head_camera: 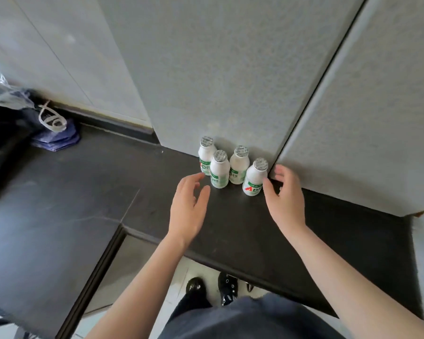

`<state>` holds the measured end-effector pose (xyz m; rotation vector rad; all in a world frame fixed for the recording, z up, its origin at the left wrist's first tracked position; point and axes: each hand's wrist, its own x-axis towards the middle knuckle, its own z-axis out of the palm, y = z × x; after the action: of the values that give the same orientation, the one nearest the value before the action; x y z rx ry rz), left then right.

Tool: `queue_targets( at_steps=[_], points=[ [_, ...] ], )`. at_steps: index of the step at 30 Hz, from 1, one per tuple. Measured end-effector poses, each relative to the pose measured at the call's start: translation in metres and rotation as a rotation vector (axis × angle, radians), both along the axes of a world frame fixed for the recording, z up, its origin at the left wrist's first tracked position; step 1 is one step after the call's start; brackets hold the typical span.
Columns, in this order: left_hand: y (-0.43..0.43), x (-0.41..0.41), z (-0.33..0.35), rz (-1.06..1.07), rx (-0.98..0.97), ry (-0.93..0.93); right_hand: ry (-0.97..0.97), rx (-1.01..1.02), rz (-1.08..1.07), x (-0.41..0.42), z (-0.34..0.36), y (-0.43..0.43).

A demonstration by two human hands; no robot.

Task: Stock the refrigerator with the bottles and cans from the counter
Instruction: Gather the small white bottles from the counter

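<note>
Several small white bottles with green labels and foil caps stand in a cluster on the dark counter [230, 223], against the grey wall panel. The front left bottle [219, 169] and the front right bottle [254, 178] are nearest to me. My left hand [187, 206] hovers just left of the cluster, fingers spread and relaxed, holding nothing. My right hand [285, 194] is just right of the front right bottle, thumb close to its side, fingers loosely curved around nothing.
Grey wall panels [218, 69] rise right behind the bottles. A blue-and-white bag [54, 128] and dark items lie at the far left of the counter. Below the counter's front edge I see the floor and my dark shoes [196, 287].
</note>
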<state>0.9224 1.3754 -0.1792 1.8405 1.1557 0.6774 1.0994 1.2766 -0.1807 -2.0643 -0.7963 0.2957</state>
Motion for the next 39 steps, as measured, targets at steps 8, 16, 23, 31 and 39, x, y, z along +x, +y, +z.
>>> queue_targets(
  at_steps=[8,16,23,31,39],
  points=[
    [0.03,0.054,0.0,-0.151,0.112,0.106,-0.022,-0.075,0.083,0.014,-0.017,0.026],
    [0.039,0.066,-0.005,-0.101,0.147,0.108,-0.063,-0.062,0.088,0.018,-0.026,0.026],
    [0.036,0.056,-0.01,-0.105,0.168,0.08,-0.036,-0.037,0.099,0.017,-0.028,0.024],
    [0.012,-0.005,-0.006,0.032,0.017,-0.06,-0.009,0.03,0.166,-0.014,-0.017,0.006],
    [-0.043,-0.096,-0.012,0.473,-0.136,-0.168,0.122,0.093,0.516,-0.089,-0.02,0.029]
  ],
)
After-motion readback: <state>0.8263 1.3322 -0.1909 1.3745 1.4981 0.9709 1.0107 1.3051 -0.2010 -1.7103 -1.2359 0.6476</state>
